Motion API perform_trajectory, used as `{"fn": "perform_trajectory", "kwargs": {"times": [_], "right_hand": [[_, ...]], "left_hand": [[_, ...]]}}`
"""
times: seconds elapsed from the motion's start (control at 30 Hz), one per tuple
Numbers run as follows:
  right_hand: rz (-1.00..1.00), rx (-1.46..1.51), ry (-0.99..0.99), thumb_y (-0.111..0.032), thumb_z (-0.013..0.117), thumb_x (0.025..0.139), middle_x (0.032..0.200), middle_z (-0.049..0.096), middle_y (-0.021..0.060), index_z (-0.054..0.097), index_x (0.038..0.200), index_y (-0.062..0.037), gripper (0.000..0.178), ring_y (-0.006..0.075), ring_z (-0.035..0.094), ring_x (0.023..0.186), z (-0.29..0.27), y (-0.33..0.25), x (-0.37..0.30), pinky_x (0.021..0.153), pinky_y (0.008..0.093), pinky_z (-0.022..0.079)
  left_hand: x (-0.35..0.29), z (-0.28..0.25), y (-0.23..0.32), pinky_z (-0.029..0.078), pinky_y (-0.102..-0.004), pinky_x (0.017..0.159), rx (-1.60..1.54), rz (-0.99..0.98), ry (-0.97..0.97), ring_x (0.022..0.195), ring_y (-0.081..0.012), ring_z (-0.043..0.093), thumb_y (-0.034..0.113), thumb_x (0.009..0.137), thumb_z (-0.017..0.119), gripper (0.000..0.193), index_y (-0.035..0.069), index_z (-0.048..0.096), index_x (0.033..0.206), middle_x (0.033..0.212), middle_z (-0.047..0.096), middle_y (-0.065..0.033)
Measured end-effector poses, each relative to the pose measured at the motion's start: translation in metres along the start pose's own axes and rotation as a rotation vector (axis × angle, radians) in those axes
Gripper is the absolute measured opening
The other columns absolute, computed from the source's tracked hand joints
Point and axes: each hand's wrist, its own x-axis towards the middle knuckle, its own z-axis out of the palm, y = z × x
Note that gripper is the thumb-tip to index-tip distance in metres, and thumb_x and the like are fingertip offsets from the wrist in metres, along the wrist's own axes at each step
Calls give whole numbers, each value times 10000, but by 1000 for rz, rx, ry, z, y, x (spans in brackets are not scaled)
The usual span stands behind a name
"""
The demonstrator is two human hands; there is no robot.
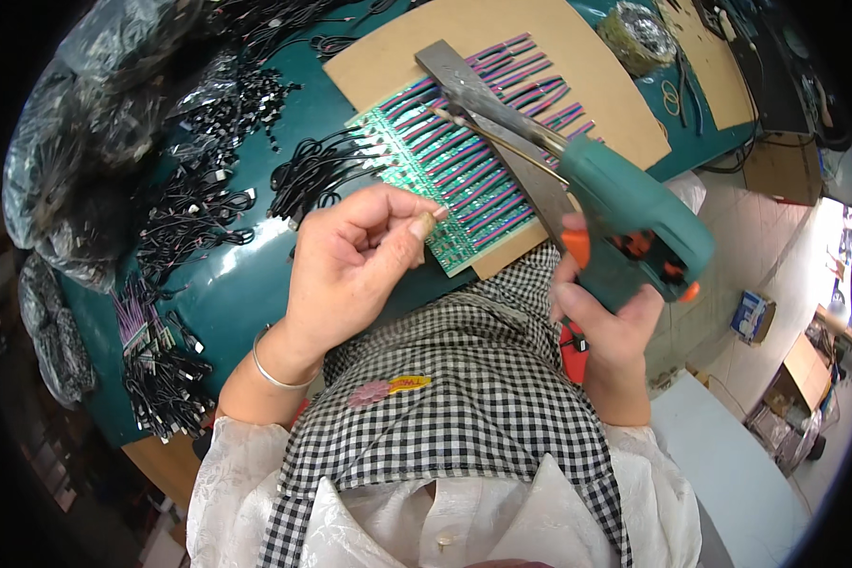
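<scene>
My right hand [611,322] grips a green soldering gun [639,204] with an orange trigger. Its thin metal tip points left over a panel of green circuit boards [454,248]. Short red, purple and black wires [502,208] run in rows across the panel, and a flat metal bar [536,189] lies across them. At the panel's near edge, my left hand [350,265] is closed in a pinch between thumb and forefinger; what it holds is too small to make out. Black cables [317,175] stick out from the panel's left edge, beyond that hand.
Under the panel lies a tan board [379,57] on the green tabletop [232,327]. Bundles of black cables [175,393] and plastic bags [85,151] crowd the left side. A solder coil [637,38] in clear wrap and pliers [693,95] are at the far right.
</scene>
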Motion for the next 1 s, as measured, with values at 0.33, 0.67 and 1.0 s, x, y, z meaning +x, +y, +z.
{"fn": "perform_trajectory", "kwargs": {"times": [0.33, 0.67, 1.0], "right_hand": [[47, -22, -20, 107, 641, 724, 837, 634, 127, 460, 1179, 85, 490, 114, 598, 659, 26, 7, 18, 537, 210, 488], [58, -79, 7, 111, 640, 702, 831, 620, 105, 472, 1154, 97, 482, 117, 602, 707, 28, 8, 19, 617, 223, 499], [133, -70, 39, 105, 626, 686, 762, 604, 100, 450, 1179, 67, 525, 113, 575, 632, 34, 2, 18, 553, 215, 475]], "left_hand": [[-4, 25, -4, 439, -182, 506, 87, 12, -73, 561, -42, 549, 22, 843, 589, 93, -24, 633, 911, 654, 611, -15], [-7, 30, -8, 484, -195, 536, 113, 63, -29, 618, -74, 622, -24, 803, 623, 77, -20, 636, 878, 731, 665, -50], [-11, 30, -6, 501, -191, 551, 182, 91, 25, 624, -65, 614, -8, 805, 630, 74, -17, 597, 870, 733, 645, -41]]}}
